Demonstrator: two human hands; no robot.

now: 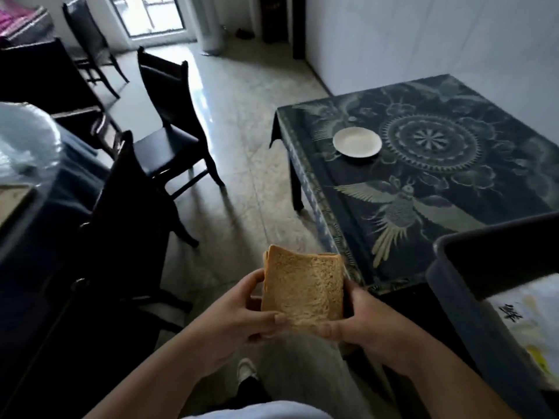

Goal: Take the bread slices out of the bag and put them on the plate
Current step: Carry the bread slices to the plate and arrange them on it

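A small stack of brown bread slices (304,290) is held upright in front of me, over the floor. My left hand (242,320) grips its left edge and my right hand (366,323) grips its right and lower edge. A white empty plate (357,142) lies on the dark patterned table (438,189) ahead to the right, well beyond the bread. No bag is clearly visible around the bread.
Dark wooden chairs (172,122) stand on the left around another table holding a clear plastic bag (24,140). A dark bin (472,276) with white paper inside stands at the right edge. Tiled floor lies between me and the patterned table.
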